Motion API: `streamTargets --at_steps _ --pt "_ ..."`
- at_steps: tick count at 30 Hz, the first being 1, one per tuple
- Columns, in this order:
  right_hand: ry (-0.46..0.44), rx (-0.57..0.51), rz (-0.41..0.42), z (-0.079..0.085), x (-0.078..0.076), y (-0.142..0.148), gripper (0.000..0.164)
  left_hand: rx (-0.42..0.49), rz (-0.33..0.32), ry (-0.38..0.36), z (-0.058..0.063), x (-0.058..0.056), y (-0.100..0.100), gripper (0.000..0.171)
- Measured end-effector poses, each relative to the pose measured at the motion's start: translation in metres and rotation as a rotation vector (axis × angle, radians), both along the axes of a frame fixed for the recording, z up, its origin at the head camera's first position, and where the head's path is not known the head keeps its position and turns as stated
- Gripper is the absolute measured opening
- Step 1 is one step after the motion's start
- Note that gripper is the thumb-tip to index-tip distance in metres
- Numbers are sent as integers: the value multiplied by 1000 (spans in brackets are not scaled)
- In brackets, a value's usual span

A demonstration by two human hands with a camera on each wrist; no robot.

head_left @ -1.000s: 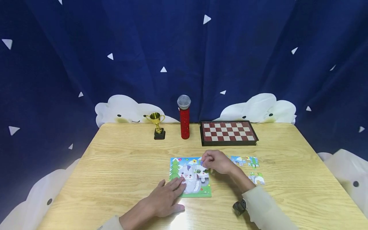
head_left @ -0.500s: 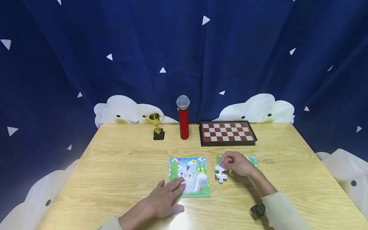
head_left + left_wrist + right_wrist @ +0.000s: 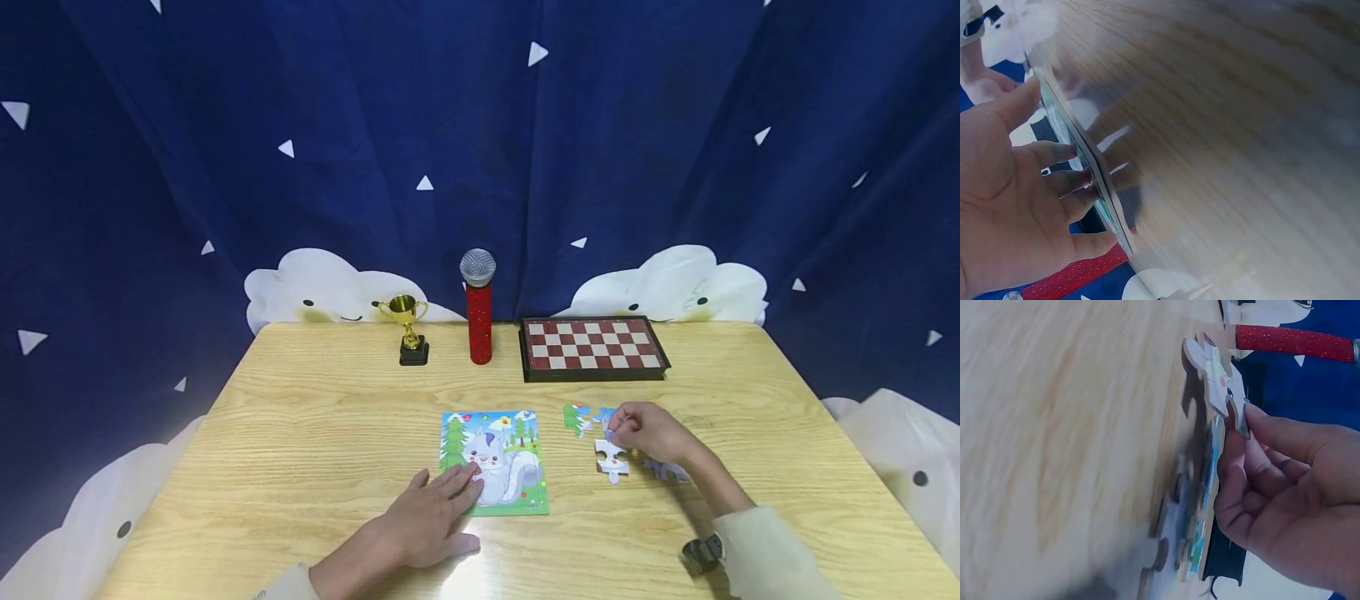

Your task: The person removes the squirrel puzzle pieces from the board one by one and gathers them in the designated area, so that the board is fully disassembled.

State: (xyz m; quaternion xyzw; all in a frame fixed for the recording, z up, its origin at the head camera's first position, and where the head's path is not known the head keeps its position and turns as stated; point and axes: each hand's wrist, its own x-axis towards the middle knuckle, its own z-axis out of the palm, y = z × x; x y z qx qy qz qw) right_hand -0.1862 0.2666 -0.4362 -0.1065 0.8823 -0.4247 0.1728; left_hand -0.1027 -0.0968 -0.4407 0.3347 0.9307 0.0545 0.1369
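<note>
My right hand [image 3: 651, 432] pinches a puzzle piece [image 3: 612, 460] between thumb and fingertips; it shows part of a white animal's face. In the right wrist view the piece [image 3: 1215, 378] tilts just above the table. Other loose pieces [image 3: 577, 419] lie around that hand, some partly hidden under it. My left hand [image 3: 435, 515] lies flat, its fingertips resting on the lower left of a square picture board [image 3: 525, 487] with a white squirrel, trees and flowers. From the left wrist, the straight, spread fingers [image 3: 1092, 245] reach over the board's edge.
Along the back of the wooden table stand a small gold trophy cup [image 3: 409, 329], a red microphone [image 3: 480, 312] and a checkered game board [image 3: 592, 346] in a black frame. A dark blue curtain [image 3: 375, 125] hangs behind.
My right hand has carried the pinched piece from over the picture board to the right, among the loose pieces. The left hand has stayed in place.
</note>
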Motion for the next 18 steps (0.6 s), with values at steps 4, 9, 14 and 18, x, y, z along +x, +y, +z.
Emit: streamTargets --at_steps 4,9,14,18 --pt "5 52 -49 -4 1 2 8 -4 -2 3 0 0 0 73" --pt "13 96 -106 -8 4 5 7 -5 -4 -1 0 0 0 72" --pt "35 126 -109 -11 6 7 5 -5 -3 -4 0 0 0 73" --pt "41 166 -140 -13 5 7 4 -5 -3 -1 1 0 0 72"
